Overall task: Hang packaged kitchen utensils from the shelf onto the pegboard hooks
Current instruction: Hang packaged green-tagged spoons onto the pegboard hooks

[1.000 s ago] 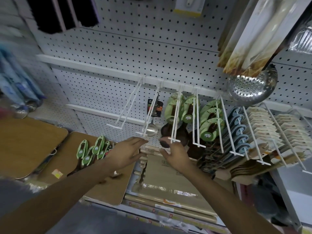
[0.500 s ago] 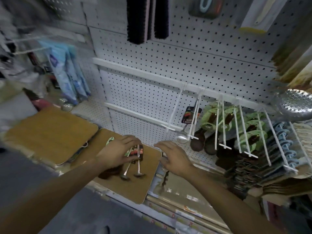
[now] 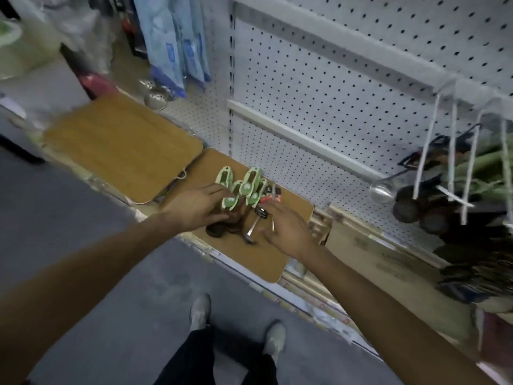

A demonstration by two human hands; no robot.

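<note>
Nearby, cutting boards [image 3: 122, 145]; left hand [image 3: 194, 208] grip grasping green-carded utensils [image 3: 241, 190]; right hand [image 3: 286, 232] released above ladles [image 3: 254, 227].

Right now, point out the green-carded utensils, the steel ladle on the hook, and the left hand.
green-carded utensils [image 3: 247, 187]: head view, on a green backing card.
steel ladle [image 3: 382, 192]: head view, on its shiny bowl.
left hand [image 3: 194, 207]: head view, on the back of the hand.
</note>
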